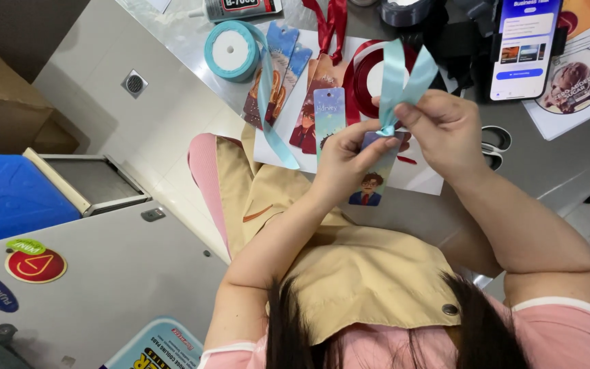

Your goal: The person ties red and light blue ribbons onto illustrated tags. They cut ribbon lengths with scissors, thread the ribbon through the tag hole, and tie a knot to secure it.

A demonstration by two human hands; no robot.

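Ribbon [404,78], light blue, sits looped thru the top of a bookmark [370,184] w/ a cartoon figure in a suit printed on it; both are held up just above the counter [554,160], in front of the person's chest. Left hand [346,160] has its grip closed on the bookmark's top edge, thumb and fingers pinching right at the knot. Right hand [445,126] has its grip closed on the ribbon just above the knot, the two tails sticking up and fanning apart.

Under the hands lies a white sheet [285,147] w/ more bookmarks [308,102] spread on it, some w/ red ribbon. Blue ribbon spool [230,49] sits at the sheet's far-left corner, a strand trailing down across the sheet. Red ribbon spool [370,75] is right behind the hands. Glue tube [240,8] lies beyond the blue spool. Phone [524,48] stands propped to the right, screen lit; scissors [496,143] lie near the right wrist, partly hidden.
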